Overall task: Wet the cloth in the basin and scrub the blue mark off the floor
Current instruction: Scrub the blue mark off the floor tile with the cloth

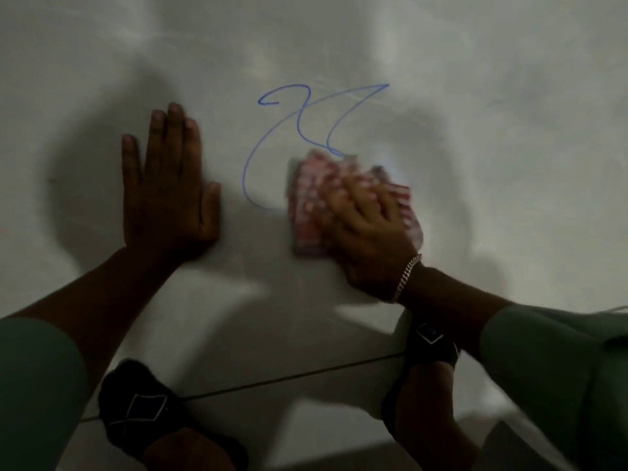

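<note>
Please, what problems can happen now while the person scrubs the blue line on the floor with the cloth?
The cloth under the right hand covers only the blue mark's lower end, so the upper loops may be missed. Wet scrubbing might smear the ink wider. The left hand rests flat on the floor; it could slip if water spreads there.

Indoor setting, type uncertain. We see only a smooth, pale grey tiled floor (339,45), crossed by one dark grout line (289,377) and lit dimly, with soft shadows. We cannot tell from this view whether it belongs to a home or a workplace.
</note>
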